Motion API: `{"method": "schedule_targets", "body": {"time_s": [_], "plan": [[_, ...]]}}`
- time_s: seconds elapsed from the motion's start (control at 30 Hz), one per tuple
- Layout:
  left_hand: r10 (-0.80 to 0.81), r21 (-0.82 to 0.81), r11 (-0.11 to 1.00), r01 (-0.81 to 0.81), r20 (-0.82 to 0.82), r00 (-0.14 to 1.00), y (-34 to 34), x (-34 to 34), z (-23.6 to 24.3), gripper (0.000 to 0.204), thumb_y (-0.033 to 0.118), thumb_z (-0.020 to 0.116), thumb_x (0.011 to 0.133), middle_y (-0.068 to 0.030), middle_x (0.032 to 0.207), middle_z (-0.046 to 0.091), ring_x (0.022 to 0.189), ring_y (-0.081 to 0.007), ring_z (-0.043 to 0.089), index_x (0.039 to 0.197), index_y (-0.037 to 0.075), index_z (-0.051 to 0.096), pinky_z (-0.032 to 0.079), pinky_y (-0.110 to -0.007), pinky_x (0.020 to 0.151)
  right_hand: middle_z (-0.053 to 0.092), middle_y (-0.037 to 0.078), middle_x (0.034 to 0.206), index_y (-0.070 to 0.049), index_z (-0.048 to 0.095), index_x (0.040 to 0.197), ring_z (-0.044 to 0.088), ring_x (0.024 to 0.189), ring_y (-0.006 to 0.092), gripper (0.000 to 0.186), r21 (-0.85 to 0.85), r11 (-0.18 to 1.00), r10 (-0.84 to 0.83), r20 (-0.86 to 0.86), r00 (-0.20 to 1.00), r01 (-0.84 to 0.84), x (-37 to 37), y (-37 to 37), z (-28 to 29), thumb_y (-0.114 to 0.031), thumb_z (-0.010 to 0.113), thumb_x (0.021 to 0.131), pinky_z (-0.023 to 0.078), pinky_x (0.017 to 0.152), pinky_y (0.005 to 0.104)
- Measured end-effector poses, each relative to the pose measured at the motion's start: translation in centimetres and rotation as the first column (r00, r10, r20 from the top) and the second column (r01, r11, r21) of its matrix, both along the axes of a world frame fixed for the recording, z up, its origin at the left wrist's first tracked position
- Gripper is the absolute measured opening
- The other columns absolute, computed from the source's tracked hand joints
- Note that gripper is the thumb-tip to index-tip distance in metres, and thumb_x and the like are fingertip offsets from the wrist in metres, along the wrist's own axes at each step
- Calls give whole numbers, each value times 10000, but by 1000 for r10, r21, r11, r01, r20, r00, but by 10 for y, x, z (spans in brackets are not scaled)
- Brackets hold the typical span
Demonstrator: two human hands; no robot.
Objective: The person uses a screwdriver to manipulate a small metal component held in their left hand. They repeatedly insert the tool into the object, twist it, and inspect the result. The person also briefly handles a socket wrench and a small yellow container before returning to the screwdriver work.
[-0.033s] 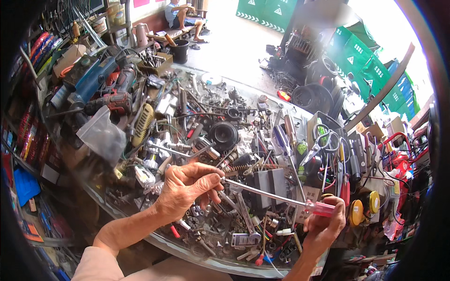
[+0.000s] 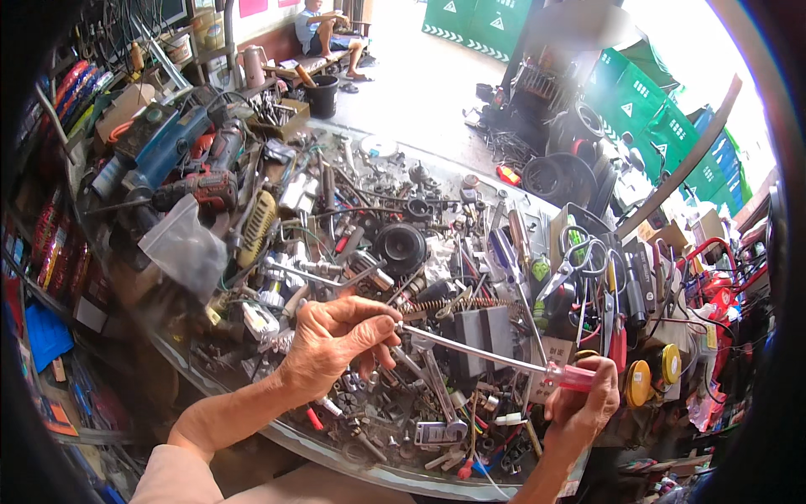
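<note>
So the thing in hand is a long-shafted screwdriver [image 2: 474, 350] with a see-through pinkish-red handle and a shiny metal shaft. It's held up over the cluttered bench [image 2: 336, 458], handle end to the right and a bit lower than the tip. Right hand [image 2: 583, 405] is wrapped around the handle. Left hand [image 2: 336, 338] has thumb and forefinger pinched on the tip end; can't tell if there's some tiny part in that pinch too, fingers cover it.

Just beyond the shaft there's a brownish metal coil spring [image 2: 445, 304] lying across a dark grey boxy block [image 2: 485, 340], and on the near side a silver metal wrench [image 2: 441, 382] sits in a mess of small bolts and bits. Further back is a round black disc-shaped part [image 2: 400, 243].

Off to the right: silver metal scissors [image 2: 564, 273] standing with other tools, plus two round yellow tins [image 2: 670, 363]. Over on the left, a clear plastic bag [image 2: 186, 248] of stuff, a red-and-black power drill [image 2: 206, 191] and a blue-bodied power tool [image 2: 172, 143].

Way out back, a black plastic bucket [image 2: 322, 97] and a person [image 2: 319, 32] seated on a bench-type seat, with green panels [image 2: 474, 25] beyond.
</note>
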State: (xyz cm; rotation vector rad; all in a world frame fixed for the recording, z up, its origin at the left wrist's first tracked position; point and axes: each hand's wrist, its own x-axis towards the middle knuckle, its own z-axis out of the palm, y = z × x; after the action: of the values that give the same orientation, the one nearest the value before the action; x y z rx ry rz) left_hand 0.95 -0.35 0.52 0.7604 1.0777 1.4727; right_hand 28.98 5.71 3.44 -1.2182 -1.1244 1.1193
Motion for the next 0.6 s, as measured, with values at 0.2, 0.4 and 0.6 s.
{"method": "schedule_targets", "body": {"time_s": [0.2, 0.4, 0.6], "plan": [[-14, -9, 1000, 14, 13, 1000, 1, 1, 2, 212, 150, 594, 877, -95, 773, 646, 585, -127, 634, 984, -32, 618, 463, -204, 436, 523, 91, 681, 10, 454, 1004, 487, 430, 135, 278, 240, 967, -41, -174, 984, 83, -29, -2, 6, -221, 470, 850, 414, 359, 250], [-3, -61, 998, 4, 14, 1000, 1, -2, -1, 212, 186, 596, 878, -78, 710, 639, 499, -97, 597, 931, -13, 645, 425, -194, 384, 520, 49, 735, 10, 458, 988, 430, 361, 95, 385, 99, 995, 2, 135, 991, -16, 1, 1, -9, -369, 412, 939, 373, 334, 222], [-15, -57, 998, 18, 47, 999, 3, 0, 0, 228, 203, 582, 887, -74, 686, 629, 475, -96, 580, 918, -14, 646, 409, -192, 365, 509, 113, 728, 25, 439, 1025, 493, 423, 130, 341, 245, 967, -27, -200, 979, 77, -23, -3, 7, -201, 529, 787, 428, 355, 256]]}}
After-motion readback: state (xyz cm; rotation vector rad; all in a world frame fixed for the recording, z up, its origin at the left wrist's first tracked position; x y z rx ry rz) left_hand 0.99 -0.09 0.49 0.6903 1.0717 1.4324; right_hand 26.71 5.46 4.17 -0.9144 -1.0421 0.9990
